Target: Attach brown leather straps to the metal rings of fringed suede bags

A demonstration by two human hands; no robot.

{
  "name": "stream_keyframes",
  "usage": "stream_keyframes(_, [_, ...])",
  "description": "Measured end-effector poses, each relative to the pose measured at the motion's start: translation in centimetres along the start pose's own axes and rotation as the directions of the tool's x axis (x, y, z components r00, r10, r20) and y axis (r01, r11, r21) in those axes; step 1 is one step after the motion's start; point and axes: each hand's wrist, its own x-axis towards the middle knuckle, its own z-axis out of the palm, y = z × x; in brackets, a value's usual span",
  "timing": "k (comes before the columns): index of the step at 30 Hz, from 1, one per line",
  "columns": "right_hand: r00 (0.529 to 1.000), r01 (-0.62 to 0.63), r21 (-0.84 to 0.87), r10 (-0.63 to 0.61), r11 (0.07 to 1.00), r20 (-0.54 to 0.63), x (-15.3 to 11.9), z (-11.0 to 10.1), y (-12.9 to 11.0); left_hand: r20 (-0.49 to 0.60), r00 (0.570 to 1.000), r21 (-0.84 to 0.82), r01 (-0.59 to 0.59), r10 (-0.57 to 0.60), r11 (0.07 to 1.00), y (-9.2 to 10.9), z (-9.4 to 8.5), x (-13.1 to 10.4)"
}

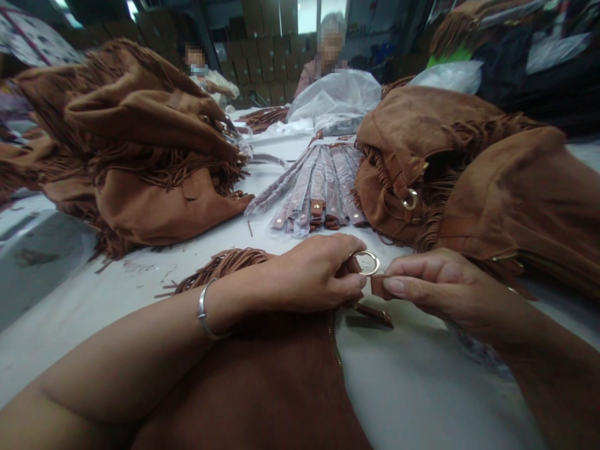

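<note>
A brown suede bag (281, 381) with a zipper edge and fringe lies in front of me, partly under my left forearm. My left hand (323, 272) is closed on the bag's tab, which carries a gold metal ring (369, 263). Just right of the ring, my right hand (435, 284) pinches the end of a brown strap (382, 286) between thumb and fingers. The strap end is close to the ring; whether it passes through cannot be made out. Below my left fingers a narrow brown piece (374, 314) with a metallic edge sticks out.
Fringed brown bags (154, 200) are piled at left, more bags (412, 144) at right. Plastic-wrapped straps (316, 187) fan out between them on the white table (135, 281). Clear plastic (337, 94) lies behind. Two people (328, 56) (199, 65) are across the table.
</note>
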Motion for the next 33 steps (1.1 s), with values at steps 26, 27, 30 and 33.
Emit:
stream_keyframes(26, [0.869,0.137,-0.664,-0.411,0.735,-0.276,-0.8,3.3,-0.4,-0.436,0.851,0.375,-0.124,0.293,0.919,-1.1,2.2,-0.3])
stream_keyframes(27, [0.853,0.133,-0.693,-0.438,0.708,-0.284,-0.8,3.5,-0.3,-0.444,0.838,0.405,-0.127,0.316,0.905,-1.1,2.3,-0.3])
stream_keyframes(30, [0.805,0.116,-0.77,-0.514,0.627,-0.297,-0.9,4.0,0.1,-0.463,0.809,0.492,-0.107,0.364,0.864,-0.9,2.5,-0.4])
stream_keyframes(33, [0.776,0.094,-0.827,-0.561,0.555,-0.288,-1.0,4.4,0.3,-0.449,0.808,0.544,-0.092,0.382,0.834,-0.7,2.6,-0.5])
